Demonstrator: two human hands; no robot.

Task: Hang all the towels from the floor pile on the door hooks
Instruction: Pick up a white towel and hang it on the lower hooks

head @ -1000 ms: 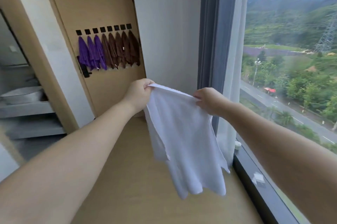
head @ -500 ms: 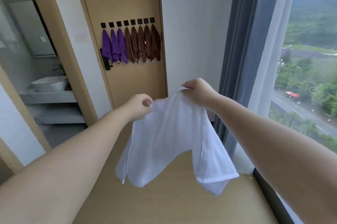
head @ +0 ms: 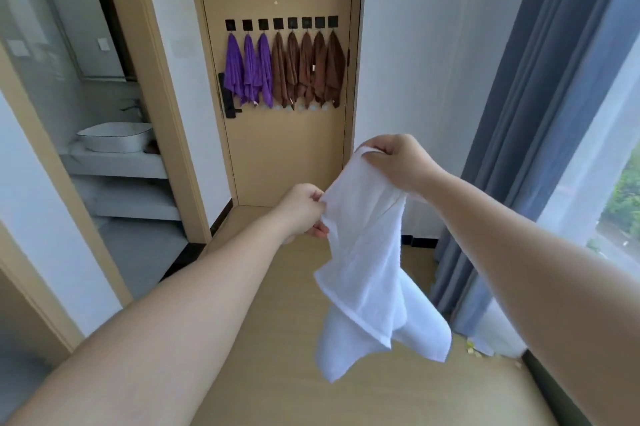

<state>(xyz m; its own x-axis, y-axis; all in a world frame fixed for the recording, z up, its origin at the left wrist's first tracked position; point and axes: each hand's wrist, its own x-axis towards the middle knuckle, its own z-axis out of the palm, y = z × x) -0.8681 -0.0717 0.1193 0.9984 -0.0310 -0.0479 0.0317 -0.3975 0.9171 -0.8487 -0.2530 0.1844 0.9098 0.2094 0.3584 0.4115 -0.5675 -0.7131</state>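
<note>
A white towel (head: 370, 273) hangs in the air in front of me, held by both hands. My right hand (head: 398, 162) grips its top corner, higher up. My left hand (head: 304, 210) pinches the towel's left edge, lower down. Ahead stands a tan door (head: 277, 155) with a row of black square hooks (head: 278, 23). Three purple towels (head: 247, 70) and several brown towels (head: 308, 70) hang from those hooks. Below them a second row of pale hooks (head: 306, 107) peeks out. The floor pile is out of sight.
A black door handle (head: 227, 96) sits left of the purple towels. An open bathroom doorway with a white basin (head: 116, 136) is at left. Grey curtains (head: 540, 113) and a window are at right. Wooden floor (head: 277, 373) lies between me and the door.
The view has swung left toward the door and come closer. My right hand has risen above my left, so the towel now hangs narrower and more vertical.
</note>
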